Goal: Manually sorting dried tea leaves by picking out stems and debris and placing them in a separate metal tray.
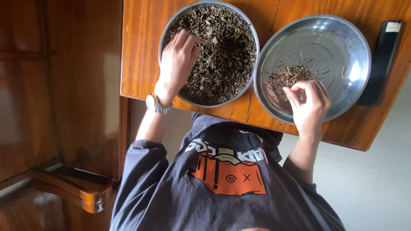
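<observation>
1. A wooden table [141,47] with a glossy orange-brown top stands in front of me; a dark crack runs across the board at its near edge.
2. A slim black remote-like bar [381,60] lies at the table's far right edge, with a small pale label at its top end.
3. A silver wristwatch [155,105] sits on my wrist.
4. I wear a dark grey sweatshirt [214,201] with an orange and white print on the chest.
5. A curved wooden chair arm [81,192] shows at lower left.
6. A pale floor [376,188] lies at right.
</observation>
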